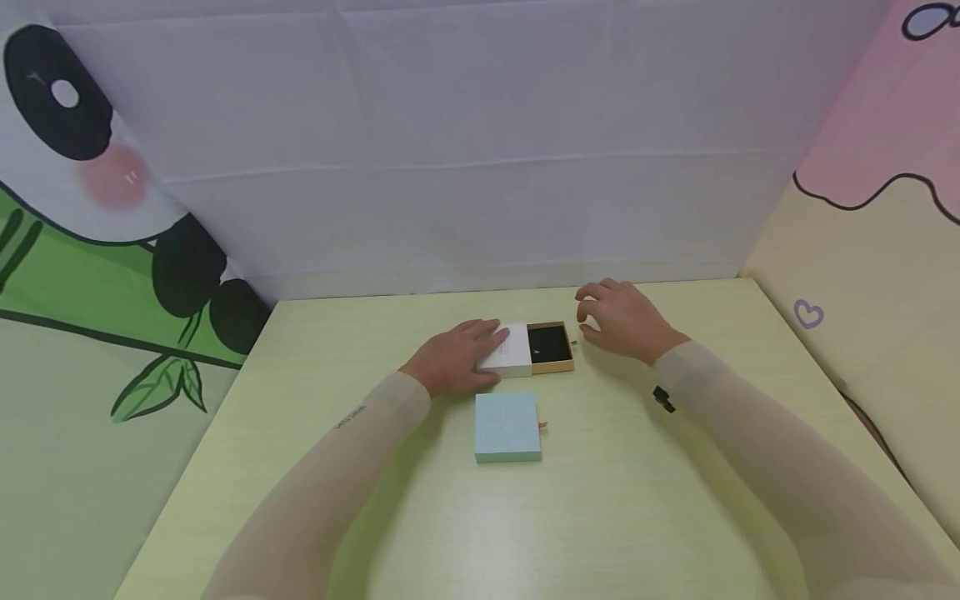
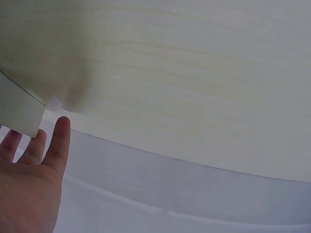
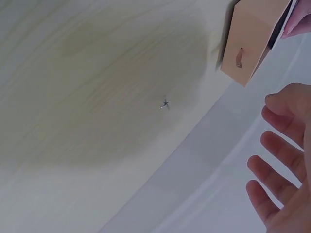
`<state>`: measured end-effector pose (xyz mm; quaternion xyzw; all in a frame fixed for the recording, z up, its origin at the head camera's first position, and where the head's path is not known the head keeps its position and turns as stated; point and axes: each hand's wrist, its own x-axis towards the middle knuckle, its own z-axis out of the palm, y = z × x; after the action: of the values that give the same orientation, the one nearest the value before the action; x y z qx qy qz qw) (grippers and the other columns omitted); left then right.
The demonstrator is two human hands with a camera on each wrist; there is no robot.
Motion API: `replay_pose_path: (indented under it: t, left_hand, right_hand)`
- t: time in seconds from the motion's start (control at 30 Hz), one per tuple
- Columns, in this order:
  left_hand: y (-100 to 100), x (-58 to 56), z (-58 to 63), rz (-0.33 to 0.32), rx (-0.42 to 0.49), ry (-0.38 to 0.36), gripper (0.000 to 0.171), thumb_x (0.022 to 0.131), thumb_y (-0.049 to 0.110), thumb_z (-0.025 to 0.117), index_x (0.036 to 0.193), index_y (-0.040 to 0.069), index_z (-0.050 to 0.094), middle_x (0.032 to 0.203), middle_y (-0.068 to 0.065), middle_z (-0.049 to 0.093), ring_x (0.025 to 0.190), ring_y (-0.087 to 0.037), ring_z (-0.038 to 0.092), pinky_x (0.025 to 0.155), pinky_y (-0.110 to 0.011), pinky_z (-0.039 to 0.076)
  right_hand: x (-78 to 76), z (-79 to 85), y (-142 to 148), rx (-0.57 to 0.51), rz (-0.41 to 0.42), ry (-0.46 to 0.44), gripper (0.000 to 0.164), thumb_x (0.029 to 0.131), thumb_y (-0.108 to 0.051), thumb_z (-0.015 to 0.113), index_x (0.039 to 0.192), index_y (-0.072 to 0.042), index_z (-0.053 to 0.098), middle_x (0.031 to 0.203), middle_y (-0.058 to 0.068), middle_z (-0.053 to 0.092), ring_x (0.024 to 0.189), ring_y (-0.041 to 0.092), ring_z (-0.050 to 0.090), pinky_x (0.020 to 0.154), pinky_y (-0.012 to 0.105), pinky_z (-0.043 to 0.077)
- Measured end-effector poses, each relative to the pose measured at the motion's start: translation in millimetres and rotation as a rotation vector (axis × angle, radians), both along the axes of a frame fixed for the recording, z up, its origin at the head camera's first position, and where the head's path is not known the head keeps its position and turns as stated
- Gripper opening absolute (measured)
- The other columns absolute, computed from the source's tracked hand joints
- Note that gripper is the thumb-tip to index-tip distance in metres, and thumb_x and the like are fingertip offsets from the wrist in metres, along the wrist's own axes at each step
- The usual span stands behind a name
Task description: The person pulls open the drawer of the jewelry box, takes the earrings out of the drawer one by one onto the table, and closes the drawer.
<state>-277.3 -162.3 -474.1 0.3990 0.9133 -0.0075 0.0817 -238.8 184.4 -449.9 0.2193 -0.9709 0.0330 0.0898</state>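
Observation:
A white drawer box [image 1: 515, 352] lies on the table with its tan drawer [image 1: 553, 367] partly pulled out to the right. In the drawer is a black insert [image 1: 551, 342] with a tiny silvery thing on it. My left hand [image 1: 456, 357] spans the white sleeve and holds it, thumb along the near side, fingers over the top and far side. To the right of the drawer, apart from its small ribbon tab [image 3: 238, 58], hovers my right hand [image 1: 621, 319], fingers loosely bent around nothing. A tiny silvery star-like piece [image 3: 165, 103] shows on the table in the right wrist view.
Nearer to me lies a closed light blue box [image 1: 507, 427] with a small tab on its right side. The pale wooden table [image 1: 480, 533] ends at a white cloth wall [image 1: 480, 217] behind. Printed panels flank the table left and right.

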Motion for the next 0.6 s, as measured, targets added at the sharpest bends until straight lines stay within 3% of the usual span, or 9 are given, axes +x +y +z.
replay_pose_path:
  t: [0.6]
  left_hand:
    - [1,-2.5,-1.0,0.013,-0.002,-0.013,0.089,0.116,0.057,0.068,0.190,0.025,0.029,0.198,-0.006,0.033,0.184,-0.033,0.035,0.143,-0.054,0.047]
  right_hand:
    - [-5.2,2.9,-21,-0.001,0.028,-0.026,0.016,0.110,-0.023,0.079,0.114,-0.013,0.090,0.155,0.015,0.078,0.145,0.043,0.070,0.126,0.065,0.059]
